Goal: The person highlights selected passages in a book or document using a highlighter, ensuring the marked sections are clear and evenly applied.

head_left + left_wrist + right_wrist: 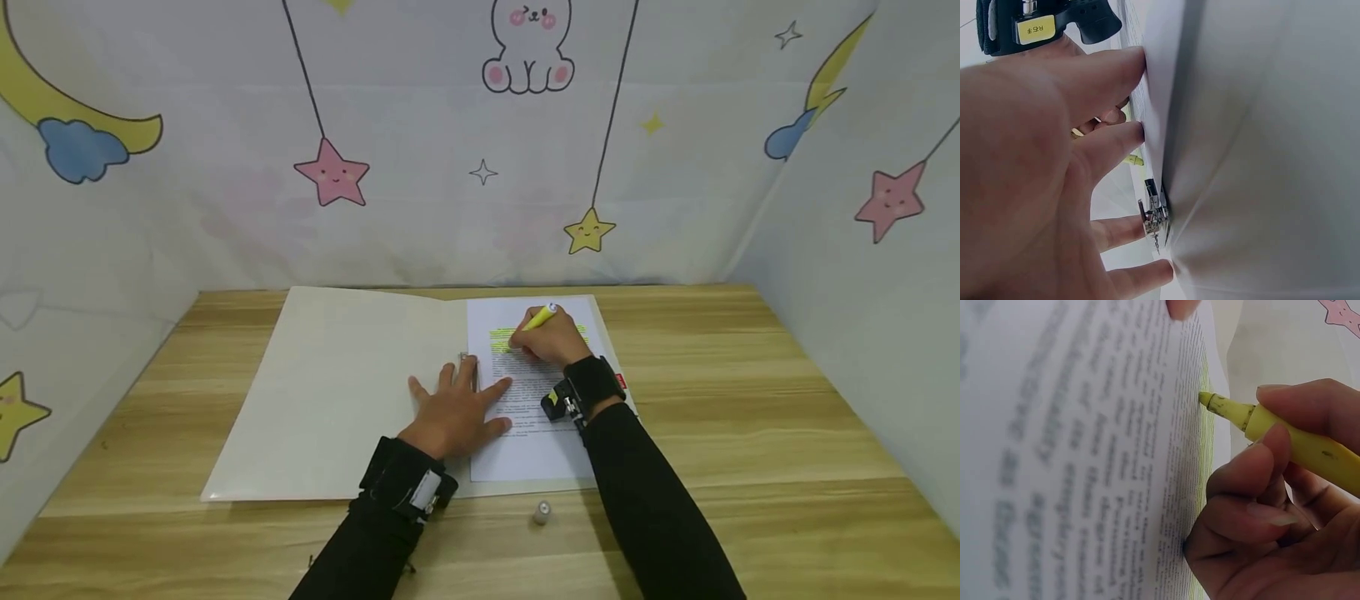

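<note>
A yellow highlighter [540, 317] is pinched between the thumb and fingers of my right hand [555, 340]. In the right wrist view, its chisel tip is right at the printed text, by the yellow-marked lines. The printed sheet [528, 458] lies on the right half of an opened pale folder [322, 400]; several of its upper lines are highlighted. With fingers spread, my left hand [453, 417] rests across the folder's middle and the sheet's left edge. A metal clip [1155, 215] sits at the fold beside those fingers.
On the wooden table [750, 433], a small grey cylinder [542, 512] like a cap stands just in front of the folder. A fabric backdrop [420, 242] with cartoon stars encloses the table at the back and both sides. Black wrist cameras are strapped to both wrists.
</note>
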Action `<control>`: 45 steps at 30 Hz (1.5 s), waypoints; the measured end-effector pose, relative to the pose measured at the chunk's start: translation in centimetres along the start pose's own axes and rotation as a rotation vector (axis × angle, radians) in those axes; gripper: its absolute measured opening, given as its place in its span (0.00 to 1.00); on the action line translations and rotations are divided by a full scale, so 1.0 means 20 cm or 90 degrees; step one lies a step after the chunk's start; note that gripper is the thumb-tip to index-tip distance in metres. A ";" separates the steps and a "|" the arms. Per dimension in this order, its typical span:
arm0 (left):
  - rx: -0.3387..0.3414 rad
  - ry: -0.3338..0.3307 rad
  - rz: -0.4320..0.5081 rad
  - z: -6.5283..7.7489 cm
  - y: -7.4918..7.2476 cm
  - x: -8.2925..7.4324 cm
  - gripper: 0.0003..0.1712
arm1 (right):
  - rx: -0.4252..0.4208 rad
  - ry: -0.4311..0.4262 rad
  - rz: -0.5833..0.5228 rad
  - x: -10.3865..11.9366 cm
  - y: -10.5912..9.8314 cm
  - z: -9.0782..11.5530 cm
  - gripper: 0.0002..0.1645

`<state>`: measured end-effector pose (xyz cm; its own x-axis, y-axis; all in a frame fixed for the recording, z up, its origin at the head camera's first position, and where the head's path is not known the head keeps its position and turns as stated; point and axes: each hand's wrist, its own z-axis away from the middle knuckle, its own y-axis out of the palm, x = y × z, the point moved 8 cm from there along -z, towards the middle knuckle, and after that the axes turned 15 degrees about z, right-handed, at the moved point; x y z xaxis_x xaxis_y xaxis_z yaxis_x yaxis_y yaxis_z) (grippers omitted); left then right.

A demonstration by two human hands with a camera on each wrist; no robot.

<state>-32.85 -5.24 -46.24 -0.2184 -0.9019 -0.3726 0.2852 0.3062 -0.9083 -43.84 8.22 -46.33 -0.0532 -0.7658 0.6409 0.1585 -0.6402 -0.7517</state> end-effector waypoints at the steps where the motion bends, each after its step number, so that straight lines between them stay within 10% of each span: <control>1: -0.001 0.001 -0.001 0.00 0.00 0.00 0.34 | -0.001 0.000 0.004 0.00 -0.01 0.00 0.08; 45: 0.012 -0.016 0.003 -0.01 0.01 0.01 0.35 | 0.028 0.009 0.040 -0.05 -0.05 -0.01 0.11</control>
<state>-32.99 -5.28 -46.60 -0.1935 -0.9078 -0.3721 0.3043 0.3051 -0.9024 -44.11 9.60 -46.13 -0.0552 -0.8051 0.5905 0.2055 -0.5879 -0.7824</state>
